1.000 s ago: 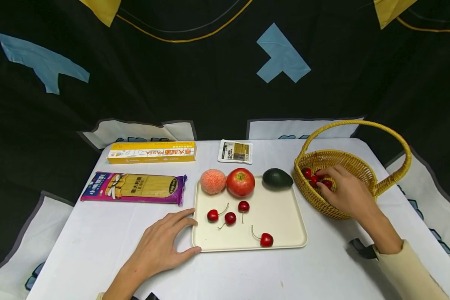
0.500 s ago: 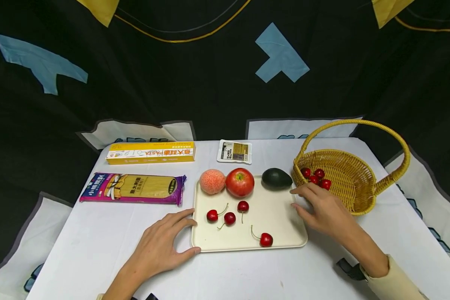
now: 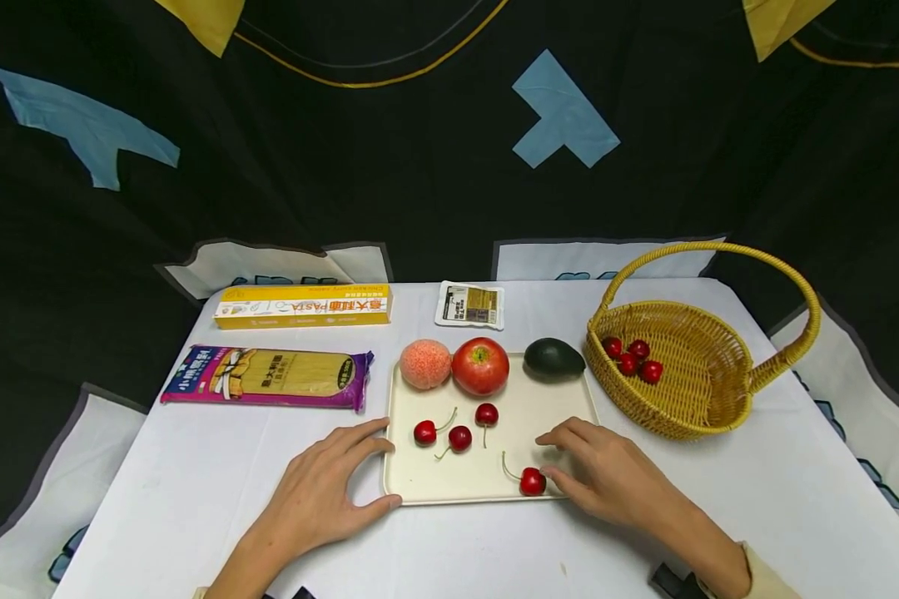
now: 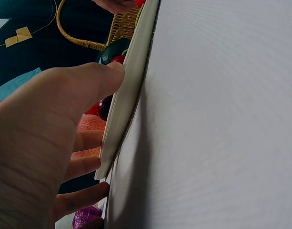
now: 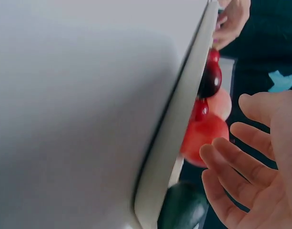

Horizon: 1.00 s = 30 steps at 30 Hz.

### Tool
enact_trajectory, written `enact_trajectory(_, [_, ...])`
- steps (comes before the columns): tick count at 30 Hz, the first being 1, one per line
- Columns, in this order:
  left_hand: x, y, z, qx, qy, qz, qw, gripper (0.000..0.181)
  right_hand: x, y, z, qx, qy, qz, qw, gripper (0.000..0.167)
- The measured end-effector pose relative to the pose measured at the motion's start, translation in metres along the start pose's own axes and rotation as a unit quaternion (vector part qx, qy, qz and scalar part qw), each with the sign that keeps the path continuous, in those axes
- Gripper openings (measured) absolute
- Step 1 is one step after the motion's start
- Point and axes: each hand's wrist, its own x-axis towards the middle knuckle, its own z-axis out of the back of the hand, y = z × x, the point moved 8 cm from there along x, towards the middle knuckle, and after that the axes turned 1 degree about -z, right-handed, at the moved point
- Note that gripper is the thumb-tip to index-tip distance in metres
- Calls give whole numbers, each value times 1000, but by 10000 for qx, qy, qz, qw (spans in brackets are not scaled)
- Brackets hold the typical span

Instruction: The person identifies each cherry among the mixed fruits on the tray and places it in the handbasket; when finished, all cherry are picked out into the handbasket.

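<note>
A cream tray [image 3: 494, 491] holds a pink round fruit [image 3: 425, 363], a red apple [image 3: 480, 366], a dark green avocado [image 3: 553, 359] and several cherries with stems. My left hand [image 3: 318, 491] touches the tray's left edge with spread fingers; in the left wrist view its thumb [image 4: 105, 78] rests at the rim. Over the tray's right front part is my right hand [image 3: 614, 478], fingers apart, thumb beside the nearest cherry [image 3: 533, 482]; the right wrist view shows the hand [image 5: 255, 167] holding nothing. Several cherries [image 3: 628, 363] lie in the wicker basket [image 3: 689, 416] at the right.
The basket's tall handle [image 3: 719, 246] arches above it. A yellow pasta box [image 3: 303, 306] and a purple pasta packet [image 3: 270, 376] lie at the left, and a small sachet [image 3: 469, 304] behind the tray. A dark cloth hangs behind the table.
My right hand has let go of a cherry in the basket and moved left and towards the front, over the tray. My left hand has stayed at the tray's edge.
</note>
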Motion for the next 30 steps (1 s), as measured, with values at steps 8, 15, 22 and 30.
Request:
enact_trajectory(8, [1,-1,-1,-20,51,-9,10000,61,-6,14,-14,260,245,144,9993,25])
enact_trajectory(15, [2,-1,0,-1,34,-6,10000,61,-8,15,-22,331,613,47,9976,25])
enact_trajectory(22, [2,-2,0,-13,48,7,10000,62,-6,13,-22,316,811,64,9962,25])
enact_trajectory(30, [0,0,0,25,23,6,10000,61,2,6,-10,164,875,-35,9960,28])
